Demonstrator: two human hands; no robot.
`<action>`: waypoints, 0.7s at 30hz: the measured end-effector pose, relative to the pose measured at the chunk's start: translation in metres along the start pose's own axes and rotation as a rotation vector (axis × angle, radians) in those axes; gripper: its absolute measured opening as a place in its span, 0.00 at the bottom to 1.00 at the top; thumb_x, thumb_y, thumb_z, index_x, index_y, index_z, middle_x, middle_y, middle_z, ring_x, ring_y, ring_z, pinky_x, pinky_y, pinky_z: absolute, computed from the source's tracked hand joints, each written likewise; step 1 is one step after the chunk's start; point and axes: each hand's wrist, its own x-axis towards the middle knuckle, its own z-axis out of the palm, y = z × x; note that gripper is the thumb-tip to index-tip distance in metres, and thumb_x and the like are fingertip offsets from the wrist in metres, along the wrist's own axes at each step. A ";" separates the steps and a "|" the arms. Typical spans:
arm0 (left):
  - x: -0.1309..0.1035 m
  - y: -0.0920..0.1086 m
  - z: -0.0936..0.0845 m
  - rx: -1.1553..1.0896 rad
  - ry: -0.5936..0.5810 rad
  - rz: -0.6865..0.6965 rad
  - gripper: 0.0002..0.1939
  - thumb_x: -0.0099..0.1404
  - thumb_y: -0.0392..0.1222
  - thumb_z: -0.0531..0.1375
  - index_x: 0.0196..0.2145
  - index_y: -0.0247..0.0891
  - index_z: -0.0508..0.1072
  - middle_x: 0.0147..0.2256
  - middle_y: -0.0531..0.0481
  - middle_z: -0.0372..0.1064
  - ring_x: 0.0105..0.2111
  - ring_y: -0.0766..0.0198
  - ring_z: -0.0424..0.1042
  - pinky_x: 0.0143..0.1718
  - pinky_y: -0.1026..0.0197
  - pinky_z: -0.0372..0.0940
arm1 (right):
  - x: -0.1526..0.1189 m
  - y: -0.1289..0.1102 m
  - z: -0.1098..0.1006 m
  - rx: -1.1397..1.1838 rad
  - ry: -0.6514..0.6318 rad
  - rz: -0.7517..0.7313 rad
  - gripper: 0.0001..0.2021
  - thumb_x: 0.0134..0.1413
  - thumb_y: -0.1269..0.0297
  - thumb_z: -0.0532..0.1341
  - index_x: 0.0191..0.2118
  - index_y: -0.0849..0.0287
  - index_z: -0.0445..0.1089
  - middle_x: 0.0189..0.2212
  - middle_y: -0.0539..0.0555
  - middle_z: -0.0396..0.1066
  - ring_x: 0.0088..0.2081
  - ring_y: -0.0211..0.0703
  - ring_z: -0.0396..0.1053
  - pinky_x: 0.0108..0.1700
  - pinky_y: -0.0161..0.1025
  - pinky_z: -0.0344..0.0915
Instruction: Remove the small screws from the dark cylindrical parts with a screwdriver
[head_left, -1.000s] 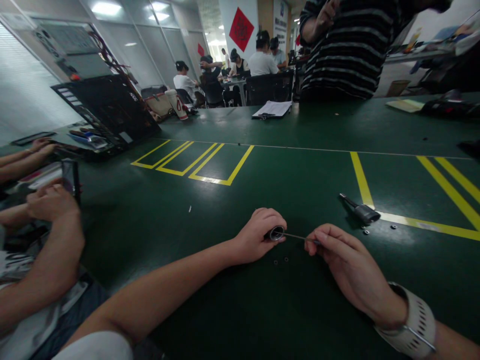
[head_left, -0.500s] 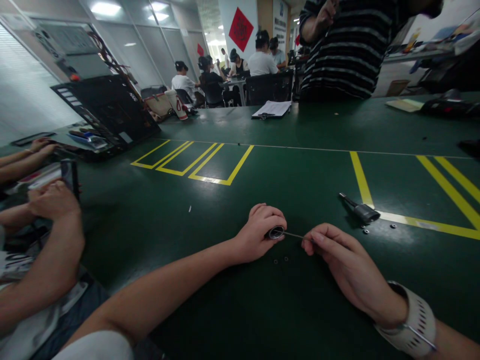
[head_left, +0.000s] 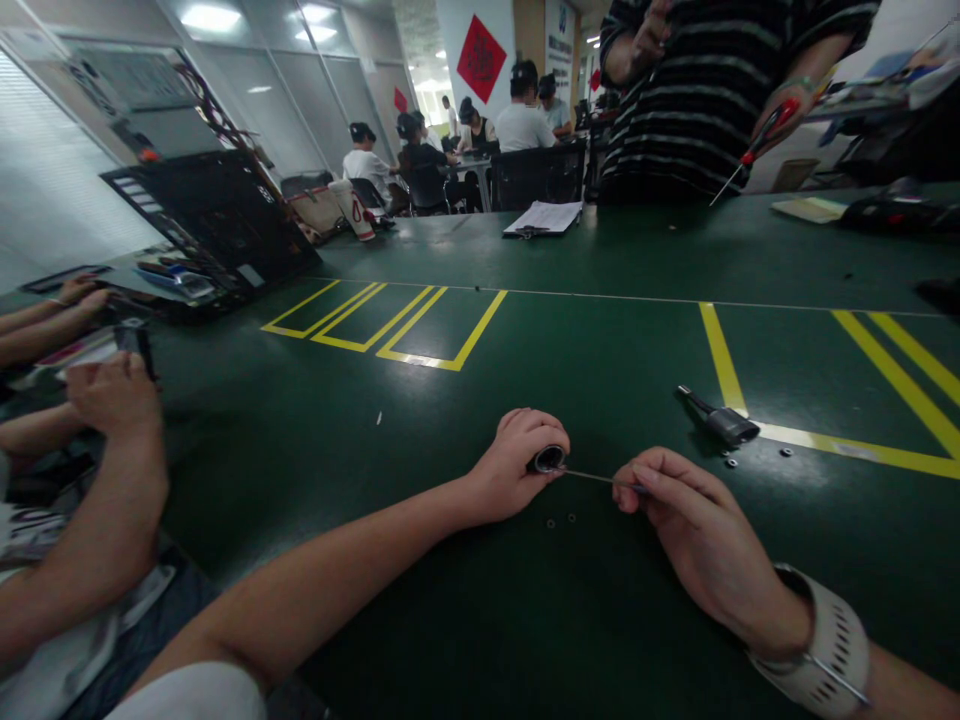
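Note:
My left hand is wrapped round a dark hollow cylinder whose round, metallic-rimmed open end faces right. Most of its body is hidden in the palm. Between the fingertips of my right hand is a thin metal rod, held nearly level. Its far tip reaches the lower rim of the cylinder; whether it touches is too small to tell. Two small rings lie on the green table just below my left hand. Further right rests a dark part with a flat wide end and a narrow stem.
Several small nuts or rings lie by the dark part. Yellow tape marks the table. A clipboard sits at the far edge. Across the table a person in a striped shirt holds a red-handled screwdriver. Another person's hand is at left.
My right hand has drawn the rod slightly right, its tip shifting from inside the cylinder's opening to the lower rim. Across the table, the other person's hand with the screwdriver has come into view.

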 end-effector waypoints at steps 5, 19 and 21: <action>0.001 0.002 -0.002 0.008 -0.018 -0.020 0.05 0.61 0.34 0.56 0.36 0.40 0.64 0.43 0.48 0.65 0.46 0.60 0.63 0.52 0.53 0.52 | 0.000 0.000 0.000 -0.003 -0.001 0.004 0.09 0.50 0.59 0.62 0.24 0.57 0.69 0.22 0.49 0.66 0.29 0.40 0.61 0.34 0.38 0.57; 0.000 0.001 -0.001 0.025 -0.013 -0.038 0.07 0.60 0.34 0.57 0.37 0.40 0.64 0.43 0.49 0.65 0.47 0.60 0.63 0.54 0.52 0.51 | 0.001 0.004 -0.003 0.019 0.062 -0.072 0.10 0.47 0.60 0.62 0.20 0.58 0.67 0.18 0.48 0.61 0.24 0.38 0.57 0.28 0.36 0.54; 0.000 0.001 -0.001 0.031 -0.006 -0.047 0.08 0.60 0.34 0.57 0.38 0.41 0.64 0.42 0.49 0.65 0.46 0.61 0.63 0.54 0.52 0.51 | 0.001 0.005 -0.003 -0.002 0.061 -0.077 0.11 0.47 0.60 0.62 0.19 0.58 0.66 0.18 0.48 0.60 0.24 0.37 0.56 0.27 0.36 0.53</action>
